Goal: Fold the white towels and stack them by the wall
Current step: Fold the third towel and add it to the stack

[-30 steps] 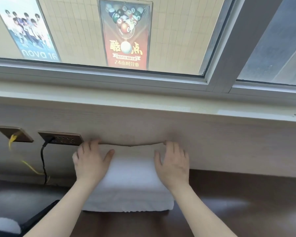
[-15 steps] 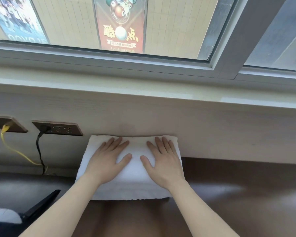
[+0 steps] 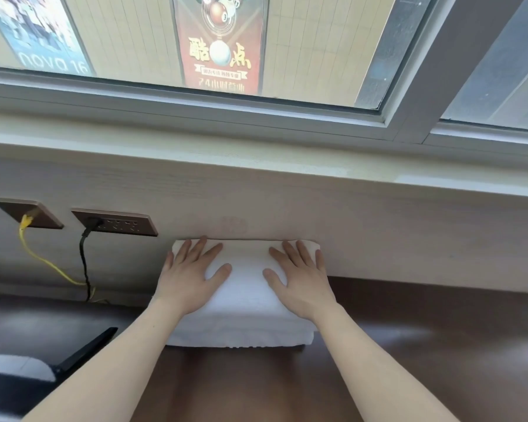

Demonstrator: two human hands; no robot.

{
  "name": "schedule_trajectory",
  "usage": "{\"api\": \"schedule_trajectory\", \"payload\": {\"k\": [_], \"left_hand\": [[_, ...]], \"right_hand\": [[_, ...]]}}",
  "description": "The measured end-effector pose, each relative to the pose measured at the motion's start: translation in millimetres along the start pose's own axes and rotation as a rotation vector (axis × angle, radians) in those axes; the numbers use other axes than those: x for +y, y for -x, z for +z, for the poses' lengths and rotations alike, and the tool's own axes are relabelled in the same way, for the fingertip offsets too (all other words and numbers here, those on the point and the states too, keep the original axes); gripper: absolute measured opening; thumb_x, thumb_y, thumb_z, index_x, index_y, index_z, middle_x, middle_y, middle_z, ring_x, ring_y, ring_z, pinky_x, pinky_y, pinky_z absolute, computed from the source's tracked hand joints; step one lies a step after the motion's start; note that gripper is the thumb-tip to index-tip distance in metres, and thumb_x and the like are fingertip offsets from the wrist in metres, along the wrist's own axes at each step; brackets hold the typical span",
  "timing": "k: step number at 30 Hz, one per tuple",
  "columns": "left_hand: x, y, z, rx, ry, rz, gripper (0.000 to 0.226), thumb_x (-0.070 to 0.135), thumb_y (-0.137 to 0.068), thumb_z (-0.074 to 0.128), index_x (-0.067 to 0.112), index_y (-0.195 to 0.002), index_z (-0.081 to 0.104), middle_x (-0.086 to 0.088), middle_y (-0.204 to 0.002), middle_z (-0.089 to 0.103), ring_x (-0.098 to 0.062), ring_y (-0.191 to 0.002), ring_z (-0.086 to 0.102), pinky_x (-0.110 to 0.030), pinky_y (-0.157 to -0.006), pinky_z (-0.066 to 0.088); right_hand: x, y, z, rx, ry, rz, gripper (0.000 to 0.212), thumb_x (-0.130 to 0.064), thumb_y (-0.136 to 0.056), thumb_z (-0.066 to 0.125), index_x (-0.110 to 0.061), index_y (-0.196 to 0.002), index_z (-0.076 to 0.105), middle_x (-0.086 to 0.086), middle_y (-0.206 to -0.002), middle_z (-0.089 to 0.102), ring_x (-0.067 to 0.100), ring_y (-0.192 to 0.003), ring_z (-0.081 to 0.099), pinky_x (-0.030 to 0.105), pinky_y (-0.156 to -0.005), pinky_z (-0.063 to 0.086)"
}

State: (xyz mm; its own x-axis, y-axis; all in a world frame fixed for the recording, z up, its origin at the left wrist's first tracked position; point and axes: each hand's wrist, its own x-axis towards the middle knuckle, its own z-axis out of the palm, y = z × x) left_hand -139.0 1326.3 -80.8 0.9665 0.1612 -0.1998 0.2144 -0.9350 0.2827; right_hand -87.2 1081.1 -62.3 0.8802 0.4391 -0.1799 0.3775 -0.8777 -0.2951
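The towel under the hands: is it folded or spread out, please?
Folded: the towel forms a thick block with layered edges along its near side.

Indoor room beside a window (image 3: 195, 108): a dark wooden desk (image 3: 409, 345) abuts a pale panelled wall (image 3: 378, 233) fitted with a power socket (image 3: 116, 222) and a network socket (image 3: 28, 213), with posters (image 3: 220, 47) on a tiled building front (image 3: 311, 41) outside.

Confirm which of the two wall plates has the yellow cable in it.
The smaller plate, farthest left: the yellow cable plugs into it. The wider plate, nearer the towel stack, takes the black cable.
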Motion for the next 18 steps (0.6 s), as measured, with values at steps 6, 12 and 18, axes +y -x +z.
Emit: {"api": "schedule_trajectory", "payload": {"k": [6, 12, 18], "left_hand": [[17.7, 8.3, -8.7, 0.049, -0.106, 0.016, 0.087, 0.078, -0.078, -0.004, 0.043, -0.155, 0.015, 0.006, -0.166, 0.003, -0.020, -0.153, -0.005, -0.044, -0.122, -0.006], [36.9, 14.8, -1.7, 0.013, -0.023, 0.181, 0.075, 0.078, -0.088, 0.009, 0.044, -0.155, 0.014, 0.008, -0.166, 0.008, -0.014, -0.153, 0.000, -0.037, -0.123, -0.003], [13.7, 9.9, -2.4, -0.006, -0.080, 0.092, 0.080, 0.081, -0.084, 0.008, 0.045, -0.155, 0.012, 0.011, -0.166, 0.004, -0.015, -0.152, -0.001, -0.041, -0.123, -0.003]], "right_hand": [[-4.5, 2.2, -10.7, -0.040, 0.052, 0.036, 0.067, -0.069, -0.095, 0.015, -0.039, -0.155, 0.015, -0.007, -0.166, 0.005, 0.016, -0.152, -0.011, 0.050, -0.121, -0.010], [-21.0, 5.4, -8.0, 0.072, 0.155, 0.018, 0.073, -0.075, -0.091, 0.009, -0.040, -0.156, 0.010, -0.008, -0.166, -0.001, 0.024, -0.150, -0.020, 0.053, -0.116, -0.020], [-9.6, 9.4, -2.3, 0.010, 0.079, 0.045, 0.076, -0.080, -0.088, 0.009, -0.044, -0.155, 0.010, -0.010, -0.166, 0.003, 0.020, -0.150, -0.019, 0.057, -0.118, -0.010]]}}
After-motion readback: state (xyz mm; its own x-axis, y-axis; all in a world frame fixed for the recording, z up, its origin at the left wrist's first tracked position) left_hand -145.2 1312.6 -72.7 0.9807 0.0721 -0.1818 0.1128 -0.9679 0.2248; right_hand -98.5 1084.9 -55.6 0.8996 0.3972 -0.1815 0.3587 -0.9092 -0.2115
